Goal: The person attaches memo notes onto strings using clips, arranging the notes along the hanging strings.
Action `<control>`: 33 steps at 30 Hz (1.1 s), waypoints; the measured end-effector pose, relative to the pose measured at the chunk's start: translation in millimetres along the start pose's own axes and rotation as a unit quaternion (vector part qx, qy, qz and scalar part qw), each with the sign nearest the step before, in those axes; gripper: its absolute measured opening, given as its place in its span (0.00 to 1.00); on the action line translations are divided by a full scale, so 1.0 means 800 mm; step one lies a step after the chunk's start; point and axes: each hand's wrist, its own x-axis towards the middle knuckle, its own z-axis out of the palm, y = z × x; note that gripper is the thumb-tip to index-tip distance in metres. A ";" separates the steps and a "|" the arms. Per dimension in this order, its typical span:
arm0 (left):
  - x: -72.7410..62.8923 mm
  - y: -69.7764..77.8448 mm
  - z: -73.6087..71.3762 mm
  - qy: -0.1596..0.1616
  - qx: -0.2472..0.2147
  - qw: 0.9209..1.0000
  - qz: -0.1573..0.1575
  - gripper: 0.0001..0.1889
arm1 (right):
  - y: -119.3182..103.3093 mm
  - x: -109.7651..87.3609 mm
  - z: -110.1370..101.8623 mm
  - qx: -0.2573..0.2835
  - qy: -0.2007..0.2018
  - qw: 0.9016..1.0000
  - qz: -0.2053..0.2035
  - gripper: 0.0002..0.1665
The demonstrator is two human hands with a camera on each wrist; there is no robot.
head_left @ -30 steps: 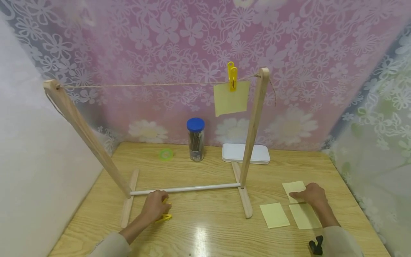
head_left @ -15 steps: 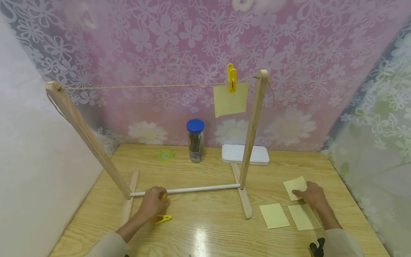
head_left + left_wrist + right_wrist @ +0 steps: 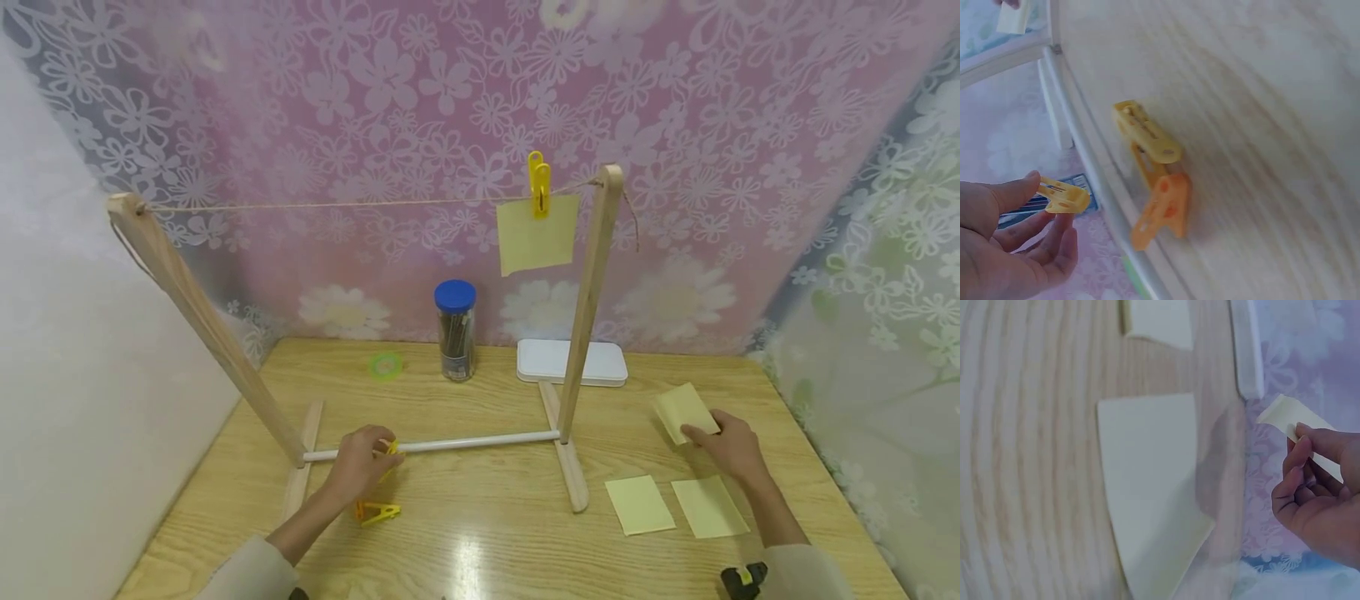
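Observation:
My left hand pinches a yellow clothespin between thumb and fingers, over the white rod in the head view. Below that hand, another yellow clothespin and an orange clothespin lie on the table. At the right, my right hand holds a yellow sticky note by its edge, raised off the table and slightly bent. Two more sticky notes lie side by side nearer me, a left note and a right note. A hung note dangles from the string under a yellow clothespin.
The string spans a left wooden post and a right wooden post, joined low down by a white rod. Behind stand a blue-lidded jar and a white case. A green tape roll lies at the back left.
My right hand has lifted its sticky note up off the table. My left hand has raised a yellow clothespin slightly, leaving the other clothespins behind on the table.

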 end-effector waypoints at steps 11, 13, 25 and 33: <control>0.016 0.030 -0.026 0.018 0.031 0.999 0.037 0.18 | -0.064 -0.027 -0.008 0.185 0.042 0.982 0.026 0.24; 0.021 0.039 -0.032 0.013 0.028 0.999 0.035 0.18 | -0.077 -0.034 -0.004 0.268 0.047 0.962 0.015 0.19; 0.038 0.111 -0.080 0.043 0.009 0.996 0.073 0.19 | -0.165 -0.060 0.028 0.563 0.027 0.819 -0.109 0.10; 0.043 0.169 -0.115 0.077 0.001 0.989 0.127 0.17 | -0.220 -0.068 0.049 0.592 0.006 0.782 -0.194 0.13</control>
